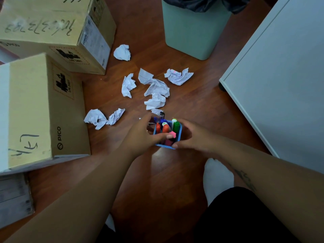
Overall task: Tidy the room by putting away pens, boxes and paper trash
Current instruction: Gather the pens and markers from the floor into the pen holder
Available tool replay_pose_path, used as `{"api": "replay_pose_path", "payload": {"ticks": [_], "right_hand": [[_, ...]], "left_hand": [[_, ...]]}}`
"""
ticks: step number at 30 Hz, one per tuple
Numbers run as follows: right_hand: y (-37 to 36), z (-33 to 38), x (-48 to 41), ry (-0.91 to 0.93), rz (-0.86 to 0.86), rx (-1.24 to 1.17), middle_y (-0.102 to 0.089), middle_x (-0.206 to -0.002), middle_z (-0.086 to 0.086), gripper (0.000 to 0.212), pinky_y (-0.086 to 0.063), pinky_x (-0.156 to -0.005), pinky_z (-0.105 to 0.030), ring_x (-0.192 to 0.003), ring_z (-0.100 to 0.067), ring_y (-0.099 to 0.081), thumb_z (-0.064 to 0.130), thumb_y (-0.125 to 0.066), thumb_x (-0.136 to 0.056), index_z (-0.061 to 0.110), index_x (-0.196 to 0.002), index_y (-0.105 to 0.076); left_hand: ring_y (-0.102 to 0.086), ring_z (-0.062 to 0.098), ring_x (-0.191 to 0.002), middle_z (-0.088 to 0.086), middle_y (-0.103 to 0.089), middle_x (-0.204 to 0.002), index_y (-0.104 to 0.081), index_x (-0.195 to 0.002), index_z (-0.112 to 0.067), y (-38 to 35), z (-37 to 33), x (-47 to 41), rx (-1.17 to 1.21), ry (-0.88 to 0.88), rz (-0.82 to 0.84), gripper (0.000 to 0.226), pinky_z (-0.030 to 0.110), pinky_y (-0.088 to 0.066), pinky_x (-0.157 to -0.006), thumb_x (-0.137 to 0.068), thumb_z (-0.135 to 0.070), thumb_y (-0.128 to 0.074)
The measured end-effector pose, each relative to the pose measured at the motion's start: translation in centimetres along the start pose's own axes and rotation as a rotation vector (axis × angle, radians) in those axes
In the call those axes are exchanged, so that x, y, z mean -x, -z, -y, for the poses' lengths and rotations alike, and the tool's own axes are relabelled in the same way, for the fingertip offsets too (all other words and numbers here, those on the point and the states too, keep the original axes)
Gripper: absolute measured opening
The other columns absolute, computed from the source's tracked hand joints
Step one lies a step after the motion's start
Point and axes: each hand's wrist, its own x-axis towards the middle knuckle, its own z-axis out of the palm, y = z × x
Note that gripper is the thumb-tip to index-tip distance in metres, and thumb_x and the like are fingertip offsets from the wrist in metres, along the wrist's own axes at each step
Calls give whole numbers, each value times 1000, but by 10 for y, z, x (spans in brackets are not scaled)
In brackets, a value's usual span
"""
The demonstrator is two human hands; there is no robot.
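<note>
Blue square plastic pen holder [164, 146] stands upright on the wooden floor [192, 102], close in front of me, and both hands are on it. My right hand [192, 135] wraps its right wall, thumb hooked on the near rim. I judge that is to brace it so it neither slides nor tips. My left hand [143, 135] curls over the left side, thumb tip set against the cap of a pink marker [172, 134] as if pinching it and seating it down among the others. How firmly the fingers close on it I cannot tell. A green marker [176, 126] and orange markers [165, 128] already stand inside, so the pen part looks nearly done.

Crumpled white paper balls [122, 52] [178, 76] [128, 85] [98, 118] lie scattered beyond the holder, between it and the pale green waste bin with a black liner [191, 32]. Nothing blocks the way to the bin. Two brown cardboard boxes [43, 109] [52, 23] crowd the left, one paper ball just beside the nearer box. A white cabinet [280, 76] closes off the right, and my white-socked foot [217, 176] rests near the right forearm.
</note>
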Motion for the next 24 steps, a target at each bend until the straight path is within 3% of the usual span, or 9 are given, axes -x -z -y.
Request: {"api": "replay_pose_path", "payload": {"ticks": [2, 5, 9, 12, 17, 22, 24], "right_hand": [[-3, -1, -5, 19, -24, -6, -46, -146, 8, 79, -40, -108, -39, -132, -10, -42, 38, -77, -78, 38, -145, -36], [-1, 0, -5, 12, -24, -24, -44, -148, 8, 80, -41, -109, -45, -134, -13, -42, 42, -77, -76, 43, -144, -34], [0, 3, 4, -34, 89, 78, -18, -161, 10, 118, -32, -114, -43, -145, -14, -21, 41, -88, -60, 51, -148, -11], [-6, 3, 5, -5, 43, 182, -19, -160, 10, 119, -33, -112, -35, -144, -13, -23, 30, -90, -63, 40, -152, -10], [-7, 5, 2, 39, -35, 187, -39, -150, 7, 95, -41, -102, -28, -137, -11, -38, 23, -84, -73, 30, -148, -26], [20, 30, 1, 51, 1, 166, -47, -144, 9, 93, -47, -101, -33, -130, -10, -46, 26, -85, -72, 36, -145, -29], [36, 54, 6, 81, -14, 159, -51, -136, 13, 90, -49, -92, -23, -120, -6, -51, 27, -85, -71, 37, -143, -31]], "left_hand": [[-60, 12, -80, -13, -60, -90, -55, -99, -29, -1, 3, -8, -65, -11, -21, 54, 21, -48, -62, -63, -58, -82], [-59, 17, -79, -3, -62, -88, -56, -101, -22, 0, 7, -12, -105, -27, -16, 62, 28, -48, -60, -61, -61, -82], [-53, -7, -86, -29, -46, -101, -40, -128, -34, 8, 10, -1, -159, 19, 167, 87, 5, -44, -61, -59, -50, -89], [-51, -9, -99, -30, -46, -114, -29, -136, -37, 8, 15, 6, -166, -1, 281, 95, 2, -44, -81, -63, -41, -90], [-54, 0, -91, -21, -48, -105, -34, -142, -25, 6, 18, 3, -215, -1, 228, 87, 6, -43, -64, -72, -34, -84], [-57, 5, -91, -21, -53, -100, -41, -122, -37, 25, -4, -5, -218, -45, 190, 72, 13, -48, -69, -64, -47, -83], [-59, 2, -92, -21, -56, -104, -41, -117, -41, 43, -23, -7, -195, -90, 163, 69, 13, -51, -72, -62, -48, -82]]}}
